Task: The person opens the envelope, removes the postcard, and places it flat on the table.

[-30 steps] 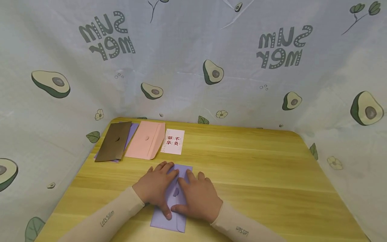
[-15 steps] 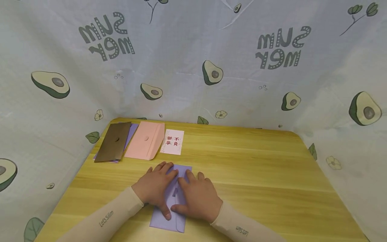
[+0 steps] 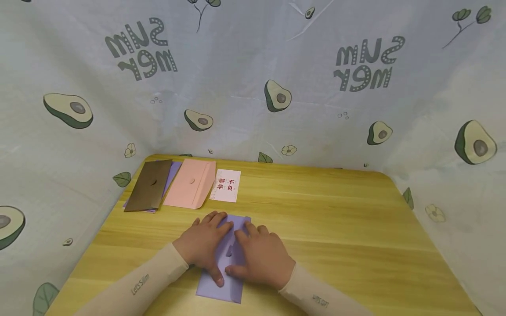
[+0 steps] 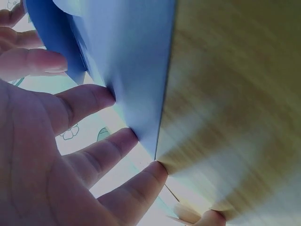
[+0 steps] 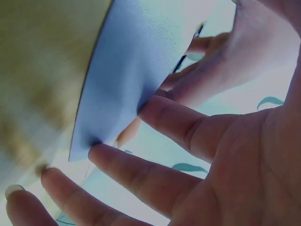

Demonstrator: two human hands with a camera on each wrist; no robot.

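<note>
A purple envelope (image 3: 213, 287) lies lengthwise at the front of the table, its small crescent tab showing near the middle. My left hand (image 3: 205, 243) rests on its left side, fingers spread and fingertips touching the paper; the left wrist view shows fingertips along the envelope's edge (image 4: 141, 70). On its right side sits my right hand (image 3: 266, 254), fingers extended. In the right wrist view, two fingertips touch the purple paper (image 5: 117, 70), which dents beneath them, while other fingers reach past its edge. Both palms hide parts of the envelope.
At the back left, a brown envelope (image 3: 150, 184) lies over purple ones. Beside it are a pink envelope (image 3: 189, 182) with its flap spread to the right and a white card (image 3: 226, 185) with red characters. A printed curtain (image 3: 237, 87) hangs behind the wooden table (image 3: 336, 219).
My right hand has shifted slightly to the right, and the envelope's right-hand part around the tab looks altered. The left hand stays in place.
</note>
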